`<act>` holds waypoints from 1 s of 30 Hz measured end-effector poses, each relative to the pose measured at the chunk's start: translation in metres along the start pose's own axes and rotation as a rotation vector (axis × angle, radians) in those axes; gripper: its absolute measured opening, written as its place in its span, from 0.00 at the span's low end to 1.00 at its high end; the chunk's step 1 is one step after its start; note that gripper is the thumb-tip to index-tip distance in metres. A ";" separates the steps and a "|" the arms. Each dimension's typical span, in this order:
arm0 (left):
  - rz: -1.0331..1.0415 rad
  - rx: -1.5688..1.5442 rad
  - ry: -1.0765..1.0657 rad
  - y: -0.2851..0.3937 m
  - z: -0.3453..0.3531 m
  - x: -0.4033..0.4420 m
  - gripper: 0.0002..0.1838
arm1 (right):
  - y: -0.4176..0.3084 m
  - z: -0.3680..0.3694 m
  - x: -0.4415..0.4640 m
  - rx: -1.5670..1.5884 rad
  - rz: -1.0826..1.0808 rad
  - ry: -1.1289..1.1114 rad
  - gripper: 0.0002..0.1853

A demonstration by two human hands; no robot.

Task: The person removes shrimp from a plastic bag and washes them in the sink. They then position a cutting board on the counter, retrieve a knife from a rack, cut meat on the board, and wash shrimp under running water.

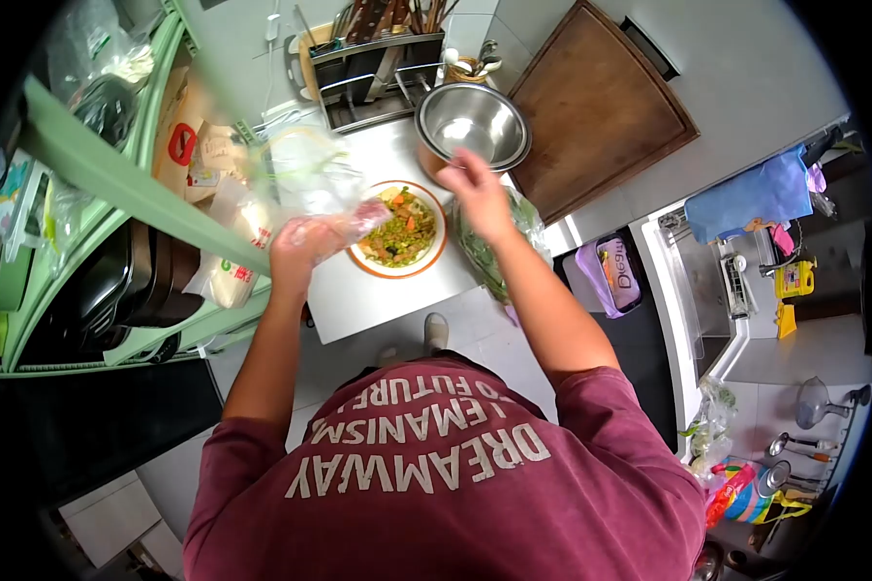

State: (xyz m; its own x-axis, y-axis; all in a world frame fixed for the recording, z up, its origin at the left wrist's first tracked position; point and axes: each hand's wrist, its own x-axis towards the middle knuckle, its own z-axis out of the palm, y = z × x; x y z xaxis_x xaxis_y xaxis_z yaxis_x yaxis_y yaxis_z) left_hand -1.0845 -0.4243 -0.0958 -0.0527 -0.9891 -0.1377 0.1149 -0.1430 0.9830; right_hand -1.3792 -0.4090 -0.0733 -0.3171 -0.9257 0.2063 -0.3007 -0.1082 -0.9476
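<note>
Clear plastic [310, 155], blurred, hangs about the left hand [312, 240], whose fingertips reach over the near-left rim of an orange-edged plate [361, 261]; whether those fingers are clamped on the film or merely covered by it, I can't tell. On the plate sits chopped food [397, 228], green with orange bits. The right hand [477, 198], bare and blurred, is lifted beside the plate, in front of a steel pot [470, 121]; I can't make out how far apart its fingers are. Bagged leafy greens [504, 232] lie just beneath that wrist, all on a white worktop [358, 310]. Farther back stand a knife rack [378, 73] and a brown board [601, 111], with green shelving [145, 194] at the left.
</note>
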 end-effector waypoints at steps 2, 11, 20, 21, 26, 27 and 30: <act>-0.006 -0.121 0.113 -0.005 0.006 0.003 0.16 | 0.030 -0.049 0.025 -0.058 0.152 0.246 0.31; -0.080 -0.120 0.156 -0.004 0.049 0.014 0.15 | 0.104 -0.103 0.102 0.162 0.752 0.055 0.32; -0.128 -0.050 0.373 -0.007 0.049 0.000 0.13 | 0.104 -0.054 0.107 0.357 0.652 -0.014 0.16; -0.131 -0.056 0.394 -0.006 0.049 -0.002 0.13 | 0.103 -0.046 0.108 0.402 0.664 -0.033 0.16; -0.063 -0.097 0.488 0.000 0.039 -0.012 0.10 | 0.092 -0.005 0.117 0.402 0.665 -0.122 0.15; -0.051 -0.118 0.499 -0.002 0.037 -0.012 0.10 | 0.092 -0.001 0.119 0.371 0.672 -0.135 0.15; -0.049 -0.142 0.516 -0.007 0.032 -0.009 0.10 | 0.085 0.010 0.119 0.390 0.695 -0.217 0.16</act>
State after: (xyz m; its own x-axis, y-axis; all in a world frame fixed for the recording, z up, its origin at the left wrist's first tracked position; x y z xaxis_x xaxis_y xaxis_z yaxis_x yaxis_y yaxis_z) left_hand -1.1167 -0.4127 -0.0978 0.4284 -0.8653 -0.2603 0.2600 -0.1578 0.9526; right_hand -1.4340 -0.5318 -0.1320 -0.1224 -0.8730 -0.4721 0.2467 0.4340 -0.8665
